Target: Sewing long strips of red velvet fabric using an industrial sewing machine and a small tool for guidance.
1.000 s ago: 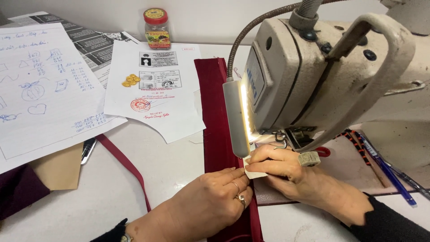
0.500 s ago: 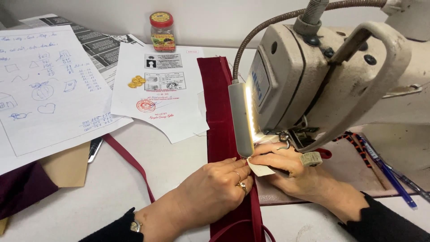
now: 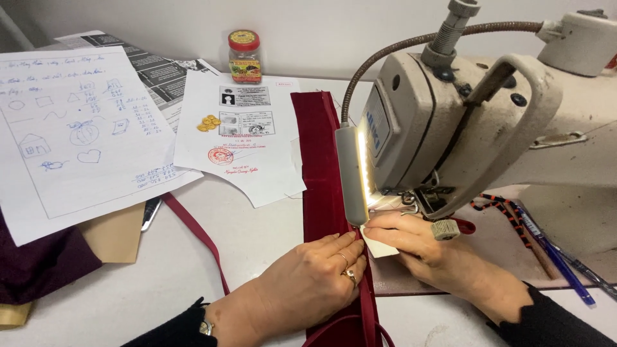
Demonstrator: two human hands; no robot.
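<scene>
Softly, hands (image 3: 360, 263) press velvety maroon fabric (image 3: 321, 167)

White table (image 3: 257, 247) under papers (image 3: 77, 135), jar (image 3: 245, 57), dark red cloth (image 3: 321, 167), sewing machine (image 3: 463, 128).

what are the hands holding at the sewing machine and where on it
The left hand presses flat on the dark red fabric strip near its edge. The right hand pinches a small pale piece at its end, beside the needle.
</scene>
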